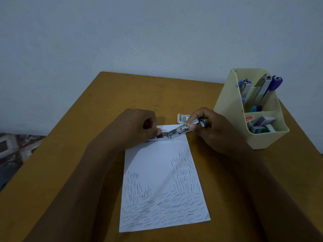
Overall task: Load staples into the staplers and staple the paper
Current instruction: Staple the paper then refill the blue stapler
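Observation:
A white sheet of paper [162,180] lies on the table, covered with several rows of staples along its right and lower parts. Over its top edge both hands hold a small metal stapler [180,129] with a blue end. My right hand [211,131] grips the stapler's blue rear, thumb on its side. My left hand [138,130] is closed around the stapler's front end, which it partly hides. A small open box of staples [183,118] sits just behind the stapler.
A cream plastic organiser [232,105] stands at the right, holding several more staplers with purple and blue ends and staple boxes in its front pocket. The wooden table [108,95] meets a grey wall; a patterned cloth [14,151] lies off its left edge.

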`<state>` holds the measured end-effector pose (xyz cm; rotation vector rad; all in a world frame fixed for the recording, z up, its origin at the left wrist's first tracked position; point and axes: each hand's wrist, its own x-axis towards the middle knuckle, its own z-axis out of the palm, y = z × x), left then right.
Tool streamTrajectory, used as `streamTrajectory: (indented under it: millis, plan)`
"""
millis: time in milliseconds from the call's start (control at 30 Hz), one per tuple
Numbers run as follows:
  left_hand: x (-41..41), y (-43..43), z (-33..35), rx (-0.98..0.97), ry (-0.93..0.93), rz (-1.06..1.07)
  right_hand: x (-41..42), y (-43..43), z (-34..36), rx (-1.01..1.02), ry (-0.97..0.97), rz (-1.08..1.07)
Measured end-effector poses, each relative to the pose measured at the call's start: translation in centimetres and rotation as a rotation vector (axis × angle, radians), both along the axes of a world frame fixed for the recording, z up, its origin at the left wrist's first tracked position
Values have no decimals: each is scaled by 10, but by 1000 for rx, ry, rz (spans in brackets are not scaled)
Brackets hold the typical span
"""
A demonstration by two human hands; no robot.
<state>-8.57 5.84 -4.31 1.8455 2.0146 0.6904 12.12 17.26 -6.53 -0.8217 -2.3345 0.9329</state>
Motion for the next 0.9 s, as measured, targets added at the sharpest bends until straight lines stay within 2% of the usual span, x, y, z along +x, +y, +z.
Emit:
streamTrajectory:
  millis: [67, 200, 467, 567, 700, 800, 900]
  plan:
    - [-2, 0, 1, 2, -28, 6, -1, -2, 1, 3, 19, -9]
    - [-7, 1, -5, -152, 110, -29, -1, -2, 1, 12, 53, -55]
    - [-7, 3, -9, -53, 196, -44, 0, -2, 1, 25, 135, -121]
    - [-6, 3, -7, 25, 89, 7, -1, -2, 0, 39, 172, -147]
    - [1, 2, 2, 160, -182, 57, -7, -6, -4, 21, 180, -163]
    - [7, 4, 2, 158, -300, 20, -11, -11, -4, -16, 229, -147]
    - [18, 7, -8, 173, -286, -69, -15, -17, -4, -81, 290, -101]
